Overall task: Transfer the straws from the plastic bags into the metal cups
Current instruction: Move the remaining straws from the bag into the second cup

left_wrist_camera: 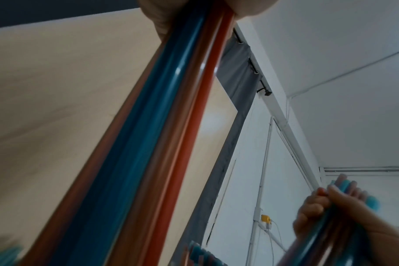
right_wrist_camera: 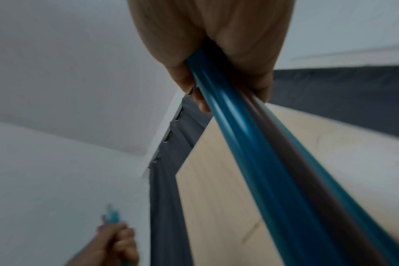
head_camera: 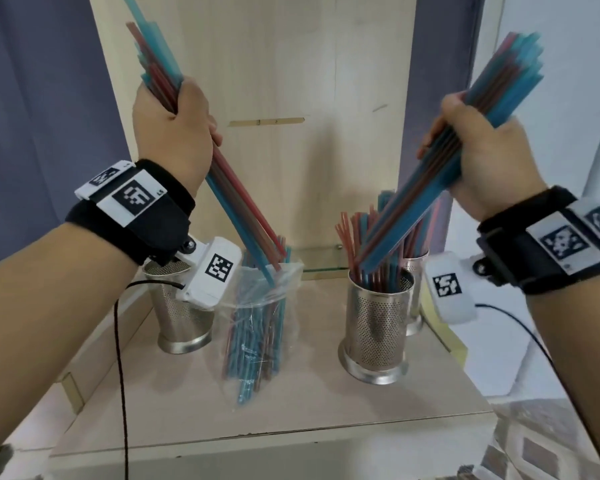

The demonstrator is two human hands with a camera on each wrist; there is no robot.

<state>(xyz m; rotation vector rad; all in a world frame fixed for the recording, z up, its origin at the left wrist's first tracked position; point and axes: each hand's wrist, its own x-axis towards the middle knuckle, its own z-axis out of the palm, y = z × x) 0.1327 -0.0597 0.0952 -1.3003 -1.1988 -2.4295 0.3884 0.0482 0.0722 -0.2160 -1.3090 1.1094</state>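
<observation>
My left hand (head_camera: 174, 126) grips a bundle of blue and red straws (head_camera: 243, 220) whose lower ends reach into the mouth of a clear plastic bag (head_camera: 257, 327) still holding several straws. My right hand (head_camera: 478, 147) grips a second bundle of straws (head_camera: 413, 216); its lower ends sit in the front right perforated metal cup (head_camera: 374, 327), among other straws. The left wrist view shows the left bundle (left_wrist_camera: 148, 144) running down from the fist, the right wrist view the right bundle (right_wrist_camera: 262, 153). An empty metal cup (head_camera: 179, 317) stands at the left behind the wrist camera.
Another metal cup (head_camera: 414, 271) with straws stands behind the front right one. All rest on a pale wooden shelf (head_camera: 291, 403) with an upright wooden back panel (head_camera: 274, 81). Black cables (head_camera: 122, 358) hang from both wrists. A white wall is at the right.
</observation>
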